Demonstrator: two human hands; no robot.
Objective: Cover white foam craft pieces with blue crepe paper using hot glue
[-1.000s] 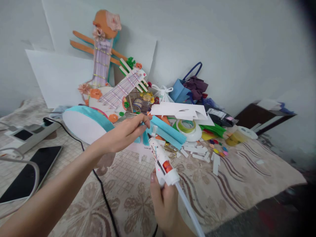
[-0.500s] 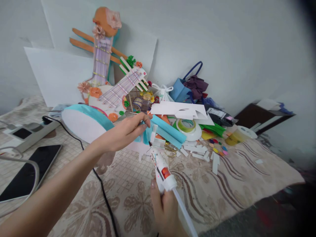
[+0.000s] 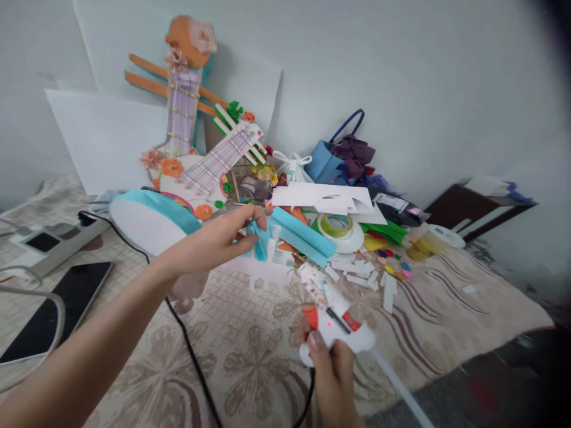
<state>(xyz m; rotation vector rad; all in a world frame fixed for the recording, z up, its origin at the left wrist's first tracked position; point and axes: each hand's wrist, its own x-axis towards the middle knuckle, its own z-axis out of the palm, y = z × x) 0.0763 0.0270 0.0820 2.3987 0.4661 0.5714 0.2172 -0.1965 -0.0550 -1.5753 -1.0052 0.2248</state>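
My right hand point(image 3: 332, 371) is closed round a white hot glue gun point(image 3: 332, 321) with orange parts. A long glue stick point(image 3: 401, 383) sticks out of its back end. My left hand point(image 3: 232, 235) pinches a piece of blue crepe paper point(image 3: 261, 238) at the middle of the table. Small white strips point(image 3: 273, 244) stand against that blue piece. Left of my hand lies a rounded white shape with a blue paper rim point(image 3: 151, 220). Part of the blue piece is hidden behind my fingers.
Paper guitar-like crafts point(image 3: 182, 113) lean on the wall. Behind lie a blue paper roll point(image 3: 303, 236), green tape point(image 3: 336, 224), white card point(image 3: 321, 197), and a blue bag point(image 3: 325, 163). A phone point(image 3: 57, 309), power strip point(image 3: 66, 244), and black cord point(image 3: 187, 351) lie left.
My right hand has drawn the glue gun away from the blue piece, down and to the right, and turned it. My left hand stays nearly in place.
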